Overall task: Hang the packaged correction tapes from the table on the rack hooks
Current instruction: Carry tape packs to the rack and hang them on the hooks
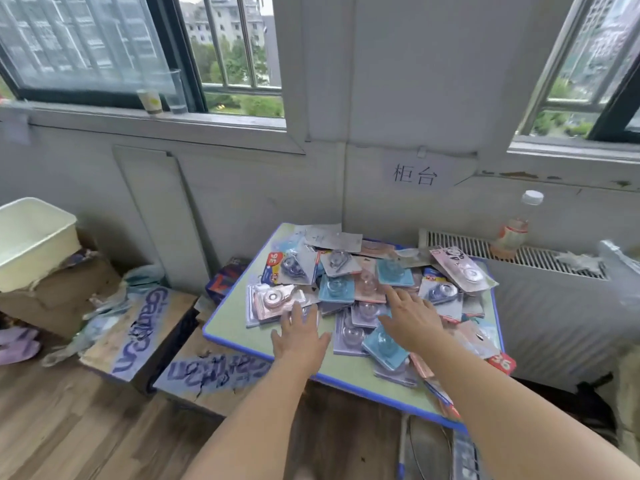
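On the table (239, 327), my left hand (299, 336) and right hand (410, 317) reach flat and empty over the heap of packaged correction tapes (349, 289)

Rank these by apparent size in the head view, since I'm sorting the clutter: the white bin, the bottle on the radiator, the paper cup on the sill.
1. White bin, largest, though nearer the camera.
2. Bottle.
3. Paper cup, smallest, though farthest away.
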Tool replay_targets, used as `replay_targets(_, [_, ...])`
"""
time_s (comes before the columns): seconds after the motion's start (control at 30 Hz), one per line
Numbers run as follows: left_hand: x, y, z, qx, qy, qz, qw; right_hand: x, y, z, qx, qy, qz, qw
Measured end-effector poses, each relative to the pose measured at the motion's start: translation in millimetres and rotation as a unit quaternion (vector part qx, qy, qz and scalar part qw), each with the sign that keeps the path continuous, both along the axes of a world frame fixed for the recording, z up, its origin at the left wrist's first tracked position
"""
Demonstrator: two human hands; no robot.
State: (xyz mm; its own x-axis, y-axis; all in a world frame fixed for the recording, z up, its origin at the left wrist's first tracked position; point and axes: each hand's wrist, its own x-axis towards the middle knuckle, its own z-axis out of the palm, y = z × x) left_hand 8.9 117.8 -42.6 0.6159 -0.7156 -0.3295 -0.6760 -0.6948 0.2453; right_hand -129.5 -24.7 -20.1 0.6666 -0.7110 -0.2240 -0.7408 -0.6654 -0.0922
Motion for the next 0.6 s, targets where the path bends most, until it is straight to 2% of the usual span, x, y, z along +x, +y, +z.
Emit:
replay_targets(0.23, [98.2, -70.4, -23.1, -0.021, 0.025, 0.005, 0.999, 78.5, -56.8, -23.5, 0.023, 0.019, -0.051, 0.998])
replay_targets(0.4, [136.7, -103.0, -45.4, -0.013, 0.033, 0.010, 0.999, 112.2, -82.2, -40.4, 0.055, 0.033, -0.085, 0.994])
replay_targets(0.6, [163.3, -132.4, -60.3, -0.007, 0.040, 0.049, 0.998, 162.5, -106.2, -55.3, 0.084, 0.032, -0.049, 0.995])
